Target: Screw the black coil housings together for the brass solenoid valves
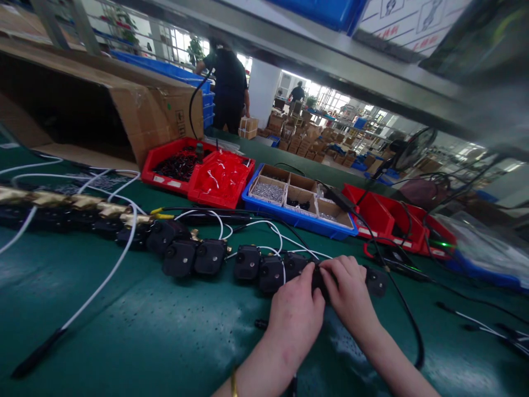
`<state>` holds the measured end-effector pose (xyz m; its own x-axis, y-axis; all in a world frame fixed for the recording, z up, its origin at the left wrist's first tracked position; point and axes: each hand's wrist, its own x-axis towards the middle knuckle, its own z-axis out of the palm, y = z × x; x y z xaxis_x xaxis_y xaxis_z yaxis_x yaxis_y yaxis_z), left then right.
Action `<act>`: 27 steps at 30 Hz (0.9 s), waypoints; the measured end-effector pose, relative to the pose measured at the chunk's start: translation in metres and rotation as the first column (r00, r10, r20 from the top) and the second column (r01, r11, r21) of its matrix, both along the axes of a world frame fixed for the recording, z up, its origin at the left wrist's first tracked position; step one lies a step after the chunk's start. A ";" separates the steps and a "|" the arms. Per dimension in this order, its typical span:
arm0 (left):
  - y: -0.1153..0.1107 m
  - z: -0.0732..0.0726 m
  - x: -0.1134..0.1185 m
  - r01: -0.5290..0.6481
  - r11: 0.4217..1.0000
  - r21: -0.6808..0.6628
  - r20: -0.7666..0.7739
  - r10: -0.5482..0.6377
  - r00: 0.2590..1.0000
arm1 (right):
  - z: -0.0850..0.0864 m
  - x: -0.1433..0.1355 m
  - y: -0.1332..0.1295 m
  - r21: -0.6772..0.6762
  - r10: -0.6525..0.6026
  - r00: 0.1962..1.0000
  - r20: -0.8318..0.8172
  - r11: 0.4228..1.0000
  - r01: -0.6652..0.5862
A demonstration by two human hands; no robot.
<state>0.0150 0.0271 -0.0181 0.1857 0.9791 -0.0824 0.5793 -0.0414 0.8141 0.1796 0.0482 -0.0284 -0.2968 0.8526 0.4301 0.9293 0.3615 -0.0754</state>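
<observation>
My left hand (295,311) and my right hand (345,284) meet at a black plastic housing (319,280), their fingers closed on it from both sides. Most of that housing is hidden behind the fingers. To its left, more black housings (271,274) stand in an uneven row, each with small silver screws on its face and several with white cables (264,223). Another black housing (376,282) sits just beyond my right wrist. A small black cylindrical piece (261,324) lies by my left wrist.
Brass fittings (82,201) with black housings line the left. Behind stand red bins (165,184), a blue tray (285,212) of small parts, and more red bins (372,215). A black cord (407,314) curves beside my right arm. A metal shelf (314,49) spans overhead; a person (229,82) stands beyond.
</observation>
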 end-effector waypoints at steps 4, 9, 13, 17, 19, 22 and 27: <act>0.001 -0.001 -0.003 0.002 1.000 0.011 0.049 -0.002 0.999 | 0.013 0.000 -0.007 -0.048 0.024 0.994 -0.104 0.998 -0.029; 0.001 -0.001 -0.006 0.006 1.000 -0.025 0.168 -0.001 0.986 | 0.040 -0.007 -0.028 -0.210 0.150 0.979 -0.137 0.962 -0.177; 0.001 -0.001 -0.008 -0.009 1.000 -0.021 0.213 0.013 0.977 | 0.043 -0.020 -0.039 -0.339 0.208 0.977 -0.041 0.917 -0.209; 0.002 0.002 -0.009 -0.023 0.999 -0.046 0.186 0.031 0.982 | 0.037 -0.031 -0.038 -0.394 0.186 0.983 0.001 0.903 -0.170; 0.002 0.004 -0.011 -0.028 0.998 -0.054 0.166 0.037 0.985 | 0.038 -0.032 -0.036 -0.415 0.178 0.984 -0.018 0.894 -0.169; 0.003 0.004 -0.012 -0.035 0.998 -0.050 0.166 0.043 0.985 | 0.043 -0.031 -0.036 -0.430 0.165 0.982 -0.089 0.883 -0.188; 0.003 0.003 -0.013 -0.021 0.998 -0.066 0.156 0.031 0.987 | 0.050 -0.023 -0.042 -0.432 0.107 0.959 -0.261 0.876 -0.215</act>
